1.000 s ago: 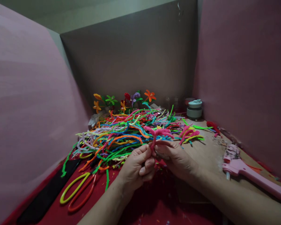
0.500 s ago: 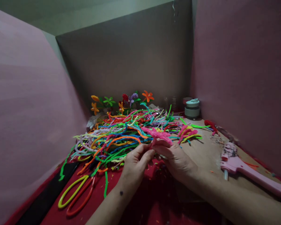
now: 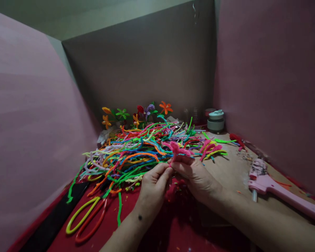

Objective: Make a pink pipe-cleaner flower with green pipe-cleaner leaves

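A pink pipe-cleaner flower [image 3: 176,149] stands up from between my two hands, its petals spread above the fingertips. My left hand [image 3: 156,176] pinches the flower's base between thumb and index finger. From the other side, my right hand [image 3: 193,171] grips the same base, its fingers closed and nearly touching the left fingertips. Just beyond the hands lies a wide heap of loose pipe cleaners [image 3: 136,154] in many colours. Some pink and yellow-green bent pieces [image 3: 212,150] rest to the right of the flower.
Scissors with yellow and red handles [image 3: 90,220] lie at the left front. A pink glue gun [image 3: 267,185] rests on the board at right. Finished pipe-cleaner flowers [image 3: 147,110] stand behind the heap, and a grey-green lidded container [image 3: 215,121] is at the back right.
The pink flower has turned more upright in my fingers, with one petal now pointing up. Both hands keep nearly the same place and hold.
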Demonstrator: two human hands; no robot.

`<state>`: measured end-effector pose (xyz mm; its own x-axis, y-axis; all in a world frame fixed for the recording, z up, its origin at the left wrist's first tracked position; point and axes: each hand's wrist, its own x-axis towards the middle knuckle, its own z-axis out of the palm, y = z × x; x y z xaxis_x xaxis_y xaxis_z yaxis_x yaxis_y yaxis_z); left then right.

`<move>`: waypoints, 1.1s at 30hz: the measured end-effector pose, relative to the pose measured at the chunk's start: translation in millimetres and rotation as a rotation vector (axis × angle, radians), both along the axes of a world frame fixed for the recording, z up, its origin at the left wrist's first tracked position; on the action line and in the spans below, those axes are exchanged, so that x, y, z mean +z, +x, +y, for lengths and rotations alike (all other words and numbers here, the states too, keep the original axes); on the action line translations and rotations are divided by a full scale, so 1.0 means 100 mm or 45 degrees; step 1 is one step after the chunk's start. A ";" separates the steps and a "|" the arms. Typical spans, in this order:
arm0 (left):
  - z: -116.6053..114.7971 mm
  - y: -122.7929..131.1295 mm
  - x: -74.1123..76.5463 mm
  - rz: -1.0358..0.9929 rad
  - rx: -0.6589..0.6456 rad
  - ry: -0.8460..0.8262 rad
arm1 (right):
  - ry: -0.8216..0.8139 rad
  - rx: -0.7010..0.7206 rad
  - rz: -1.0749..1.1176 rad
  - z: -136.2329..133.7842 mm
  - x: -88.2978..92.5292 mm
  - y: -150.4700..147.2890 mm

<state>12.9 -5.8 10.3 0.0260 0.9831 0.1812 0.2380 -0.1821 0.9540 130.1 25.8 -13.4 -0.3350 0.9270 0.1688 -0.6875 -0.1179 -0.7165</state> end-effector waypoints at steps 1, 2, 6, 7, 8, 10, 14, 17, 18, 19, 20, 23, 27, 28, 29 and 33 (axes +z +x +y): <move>0.00 0.00 0.00 -0.008 0.008 -0.012 | 0.014 -0.006 0.010 0.00 0.01 0.00; -0.01 0.00 0.01 -0.013 0.015 -0.024 | 0.027 -0.012 0.013 0.00 0.02 0.00; -0.02 0.01 0.02 -0.036 0.011 -0.043 | 0.028 -0.042 -0.022 0.00 0.04 0.01; -0.02 0.01 0.02 -0.048 -0.001 -0.044 | 0.023 -0.058 -0.035 0.00 0.05 0.01; -0.01 0.01 0.02 -0.062 -0.012 -0.048 | 0.020 -0.078 -0.043 0.00 0.05 0.01; 0.00 0.01 0.00 -0.097 -0.030 -0.068 | 0.021 -0.103 -0.053 -0.01 0.05 0.01; 0.02 -0.01 -0.05 -0.144 -0.024 -0.139 | 0.033 -0.103 -0.063 -0.03 0.08 0.00; 0.03 -0.01 -0.07 -0.127 -0.015 -0.155 | 0.045 -0.183 -0.101 -0.04 0.09 0.00; 0.03 0.00 -0.08 -0.115 -0.018 -0.155 | 0.045 -0.209 -0.117 -0.03 0.10 0.00; 0.02 0.00 -0.07 -0.106 -0.019 -0.153 | 0.040 -0.221 -0.130 -0.03 0.09 0.00; 0.02 0.01 -0.07 -0.099 -0.015 -0.147 | 0.031 -0.220 -0.136 -0.02 0.09 0.00; 0.02 0.03 -0.06 -0.069 -0.001 -0.088 | 0.018 -0.189 -0.118 0.00 0.07 0.00; 0.03 0.00 -0.08 -0.013 0.009 0.040 | 0.106 -0.182 -0.093 0.03 0.06 0.02; 0.04 -0.01 -0.09 -0.027 0.016 0.033 | 0.134 -0.187 -0.100 0.03 0.06 0.02; 0.05 -0.01 -0.10 -0.059 0.018 0.002 | 0.152 -0.189 -0.112 0.03 0.06 0.02; 0.05 -0.03 -0.06 -0.291 -0.055 -0.193 | 0.105 -0.132 -0.174 0.04 0.08 0.04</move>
